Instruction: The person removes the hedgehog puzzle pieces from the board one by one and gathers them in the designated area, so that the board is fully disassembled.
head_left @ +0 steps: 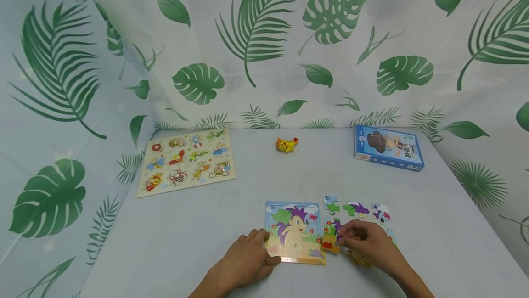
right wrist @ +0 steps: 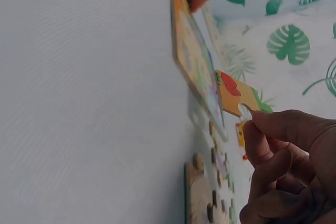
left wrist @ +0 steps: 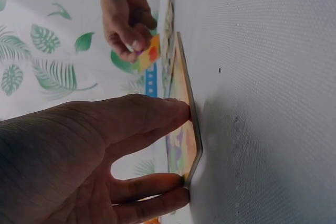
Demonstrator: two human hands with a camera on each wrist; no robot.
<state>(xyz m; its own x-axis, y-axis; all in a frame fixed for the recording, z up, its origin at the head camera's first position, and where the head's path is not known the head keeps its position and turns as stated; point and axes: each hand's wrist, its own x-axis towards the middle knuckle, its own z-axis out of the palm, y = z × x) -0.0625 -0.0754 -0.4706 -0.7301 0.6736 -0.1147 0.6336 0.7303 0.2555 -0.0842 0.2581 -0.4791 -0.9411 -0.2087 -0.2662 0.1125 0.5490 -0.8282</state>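
My left hand (head_left: 250,257) holds the lower left corner of a square puzzle board (head_left: 295,259), thumb at the bottom edge and fingers at the left side. The board shows a purple-haired hedgehog with a green leaf. In the left wrist view, thumb and fingers touch the board's edge (left wrist: 195,129). My right hand (head_left: 368,240) pinches a puzzle piece (head_left: 329,245) between thumb and forefinger, beside the board's right edge. In the right wrist view this piece (right wrist: 236,94) is orange with a red patch and some green, tilted above the table.
Several loose puzzle pieces (head_left: 357,209) lie right of the board, some hidden under my right hand. At the back are a wooden insect board (head_left: 188,162) on the left, a small yellow toy (head_left: 286,145) in the middle and a blue box (head_left: 389,147) on the right.
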